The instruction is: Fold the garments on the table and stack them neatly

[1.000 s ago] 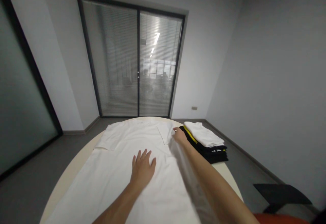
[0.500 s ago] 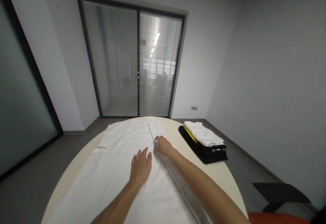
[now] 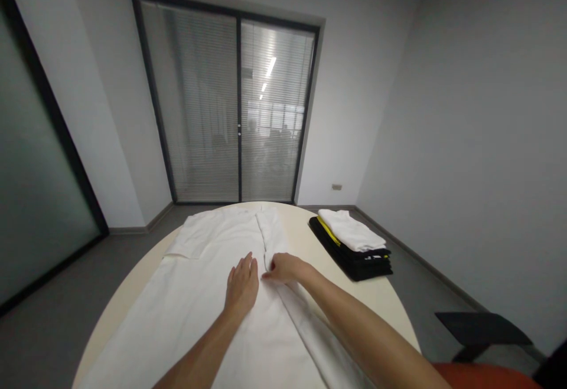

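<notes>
A white T-shirt [image 3: 186,294] lies spread over the round table, its right side turned inward in a long fold. My left hand [image 3: 242,283] rests flat on the middle of the shirt, fingers stretched toward the far end. Just to its right, my right hand [image 3: 283,267] pinches the folded edge of the cloth between thumb and fingers. From that hand the fold runs toward me, partly covered by my right forearm. The sleeve on the left side lies flat near the far edge.
A stack of folded black clothes [image 3: 349,262] with a yellow layer and a white folded garment [image 3: 352,229] on top sits at the table's right. Cream tabletop [image 3: 394,309] shows around it. A chair with a black armrest [image 3: 481,327] and red seat stands at lower right.
My right hand has drawn the fold's edge nearer to me and slightly left, and the fold lies further over the shirt. My left hand has shifted slightly left, still flat.
</notes>
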Motion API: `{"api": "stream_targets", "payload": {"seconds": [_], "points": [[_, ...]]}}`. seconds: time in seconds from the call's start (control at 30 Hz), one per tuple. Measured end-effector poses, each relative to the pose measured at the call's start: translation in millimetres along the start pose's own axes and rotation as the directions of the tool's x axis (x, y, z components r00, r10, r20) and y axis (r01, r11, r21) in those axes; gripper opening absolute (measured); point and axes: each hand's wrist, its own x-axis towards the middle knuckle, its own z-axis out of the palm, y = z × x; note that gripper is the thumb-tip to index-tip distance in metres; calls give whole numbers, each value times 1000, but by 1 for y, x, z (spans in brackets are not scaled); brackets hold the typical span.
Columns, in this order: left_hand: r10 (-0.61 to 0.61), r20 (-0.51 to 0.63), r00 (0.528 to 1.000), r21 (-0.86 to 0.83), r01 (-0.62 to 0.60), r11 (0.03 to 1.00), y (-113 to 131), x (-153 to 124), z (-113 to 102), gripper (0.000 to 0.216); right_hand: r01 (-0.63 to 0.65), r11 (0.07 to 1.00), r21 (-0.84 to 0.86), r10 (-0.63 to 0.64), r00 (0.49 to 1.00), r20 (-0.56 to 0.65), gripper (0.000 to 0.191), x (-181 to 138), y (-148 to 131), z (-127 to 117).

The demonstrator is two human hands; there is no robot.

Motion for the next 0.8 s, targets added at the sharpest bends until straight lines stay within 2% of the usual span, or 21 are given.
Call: {"api": "stream_targets", "payload": {"seconds": [0.07,0.17,0.27,0.33,0.37,0.43,0.5,0.53,0.6,0.7,0.73,0.8], "points": [[-11,3,1000,-25,11,1000,-1,1,2,53,-13,994,-111,29,988,150,52,-9,4,-3],[-41,29,999,-96,44,994,0,1,2,53,67,982,-178,2,931,364,58,-24,10,-8],[-75,54,996,-143,82,986,0,2,1,53,109,993,49,-119,877,465,51,-42,11,-12],[-89,61,994,-149,97,984,0,3,1,52,124,962,244,-231,844,485,48,-56,7,-12],[-94,66,993,-153,103,983,0,3,0,53,145,955,259,-256,842,474,48,-64,4,-12],[-99,78,992,-163,111,980,0,4,0,53,196,978,71,-208,887,412,48,-79,-2,-11],[-96,89,991,-172,110,979,-1,4,-1,54,172,961,-217,-100,946,310,51,-90,-6,-10],[-93,93,991,-176,109,978,-1,4,-2,55,160,943,-292,-68,950,304,55,-94,-7,-9],[-91,99,991,-183,108,977,-1,3,-3,55,210,936,-281,-68,895,442,55,-98,-6,-8],[-98,108,989,-194,118,974,1,3,-6,55,334,933,-132,-172,737,654,47,-99,-2,-5],[-101,112,989,-198,122,973,1,3,-7,55,341,939,-47,-219,695,685,44,-100,-1,-4],[-98,120,988,-203,121,972,2,5,-9,54,247,943,223,-330,602,727,31,-102,2,-4]]}}
